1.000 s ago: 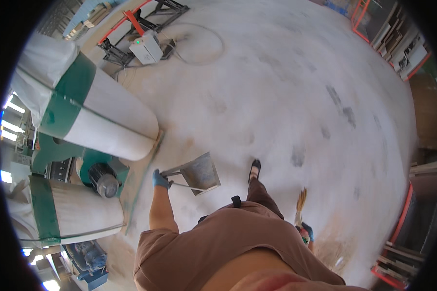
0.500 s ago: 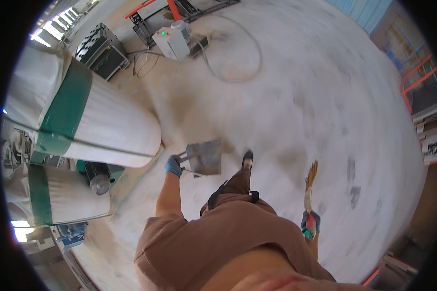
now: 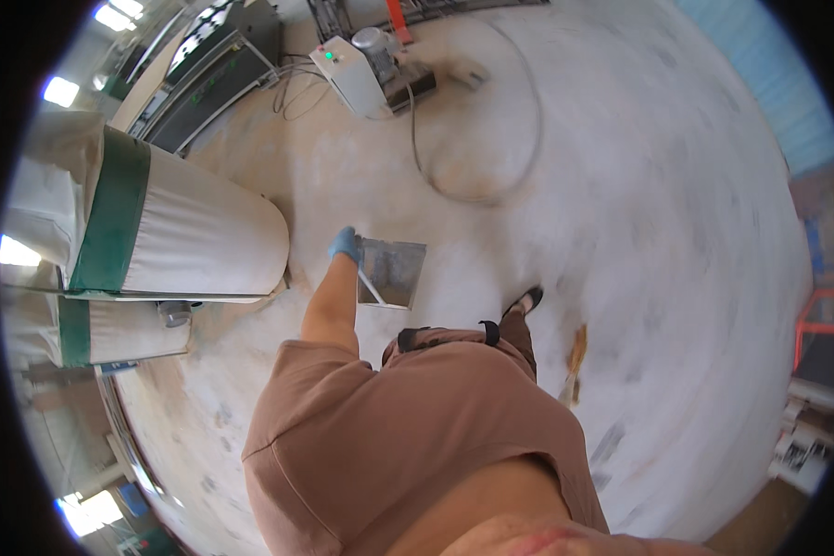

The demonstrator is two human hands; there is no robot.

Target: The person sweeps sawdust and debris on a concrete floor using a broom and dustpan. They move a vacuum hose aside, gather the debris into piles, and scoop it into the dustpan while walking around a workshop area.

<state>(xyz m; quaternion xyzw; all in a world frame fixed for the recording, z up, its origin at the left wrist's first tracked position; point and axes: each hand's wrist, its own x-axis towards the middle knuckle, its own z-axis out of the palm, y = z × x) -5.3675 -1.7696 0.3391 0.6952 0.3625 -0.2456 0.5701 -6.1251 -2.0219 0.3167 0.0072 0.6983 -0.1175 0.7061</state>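
Note:
My left hand (image 3: 345, 243), in a blue glove, is closed around the handle of a grey metal dustpan (image 3: 397, 267). The pan hangs above the floor, out in front of me and to the left. On my right, the bristle end of a straw hand broom (image 3: 576, 357) sticks out past my body. My right hand and the broom's grip are hidden behind my torso.
Large white collector bags with green bands (image 3: 208, 218) stand close on my left. Ahead are a grey control box (image 3: 350, 79), a motor and a hose (image 3: 473, 197) looped on the floor. A dark machine (image 3: 208, 79) stands at the far left; a red frame (image 3: 820, 324) at far right.
My view has shifted as I walk, with a foot now stepping forward on the right. The dustpan stays in my left hand. My right hand has passed out of sight behind my body.

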